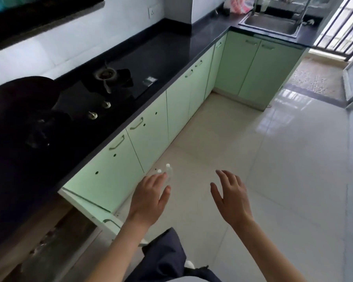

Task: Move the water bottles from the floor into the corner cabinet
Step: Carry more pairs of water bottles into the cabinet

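Two clear water bottles (168, 172) with white caps stand on the pale tiled floor beside the green base cabinets, partly hidden by my left hand (149, 195). That hand hovers over them with straight, relaxed fingers and grips nothing. My right hand (228, 195) hangs to the right of the bottles, fingers spread, empty. A green cabinet door (86, 204) stands swung open at the lower left, and the dark inside of the cabinet (49, 237) shows behind it. The corner cabinet (218, 55) sits far back where the two counter runs meet, with its door closed.
A black counter (171, 58) runs along the left with a gas hob (110, 82) and a dark pan (22, 102). A steel sink (271, 23) sits at the far end. Glossy floor tiles (283, 159) spread to the right. My dark trouser leg (165, 255) shows at the bottom.
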Demonstrator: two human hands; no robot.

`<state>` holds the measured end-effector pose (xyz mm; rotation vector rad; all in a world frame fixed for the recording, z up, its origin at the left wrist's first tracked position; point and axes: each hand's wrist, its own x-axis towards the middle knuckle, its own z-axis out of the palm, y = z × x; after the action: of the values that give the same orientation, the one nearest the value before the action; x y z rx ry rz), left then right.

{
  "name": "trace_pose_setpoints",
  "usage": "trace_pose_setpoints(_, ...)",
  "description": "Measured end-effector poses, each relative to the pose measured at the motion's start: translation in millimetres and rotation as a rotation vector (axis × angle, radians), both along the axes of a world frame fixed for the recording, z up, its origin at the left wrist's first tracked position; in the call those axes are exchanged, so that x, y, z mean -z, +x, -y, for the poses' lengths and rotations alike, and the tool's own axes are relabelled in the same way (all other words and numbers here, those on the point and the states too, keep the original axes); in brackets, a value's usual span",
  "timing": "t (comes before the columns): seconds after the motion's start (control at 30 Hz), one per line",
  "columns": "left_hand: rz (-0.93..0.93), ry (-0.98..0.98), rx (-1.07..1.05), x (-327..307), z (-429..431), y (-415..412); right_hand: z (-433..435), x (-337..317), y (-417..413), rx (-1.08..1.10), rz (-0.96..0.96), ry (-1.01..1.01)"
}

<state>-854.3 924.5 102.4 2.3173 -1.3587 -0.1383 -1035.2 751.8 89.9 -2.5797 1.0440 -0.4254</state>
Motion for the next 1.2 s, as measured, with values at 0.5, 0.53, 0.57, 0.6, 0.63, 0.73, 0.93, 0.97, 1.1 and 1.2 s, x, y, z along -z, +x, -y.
trace_pose_setpoints(0.5,0.015,0.043,-0.231,29.2,198.1,141.5,224.9,3.2,181.6,-0.346,-0.114,-0.018)
trace_pose_setpoints(0.53,0.019,0.044,-0.265,24.3,207.2,151.7,237.5,-0.3,195.4,-0.385,-0.122,-0.019)
trace_pose_setpoints(0.57,0.022,0.045,-0.306,20.9,215.2,160.9,249.5,-2.8,209.1,-0.423,-0.122,-0.021)
trace_pose_setpoints(0.6,0.024,0.046,-0.354,18.1,221.7,168.3,260.7,-4.6,222.3,-0.462,-0.117,-0.024)
trace_pose_setpoints(0.63,0.025,0.045,-0.403,15.7,227.4,173.8,271.2,-6.1,235.5,-0.503,-0.11,-0.028)
trace_pose_setpoints(0.73,-0.005,0.066,-0.56,15.9,238.0,180.3,298.9,-5.1,274.6,-0.658,-0.117,-0.017)
trace_pose_setpoints(0.93,-0.14,0.124,-1.018,41.5,255.9,121.7,347.9,22.0,326.2,-1.039,-0.226,0.007)
trace_pose_setpoints(0.97,-0.167,0.114,-1.104,43.6,264.3,105.6,357.1,25.7,330.5,-1.096,-0.247,0.006)
trace_pose_setpoints(1.1,-0.256,0.068,-1.344,50.9,304.0,49.0,389.3,33.6,340.7,-1.261,-0.269,0.004)
trace_pose_setpoints(1.2,-0.316,0.057,-1.427,53.4,330.7,26.8,404.0,38.2,346.2,-1.325,-0.248,0.0)
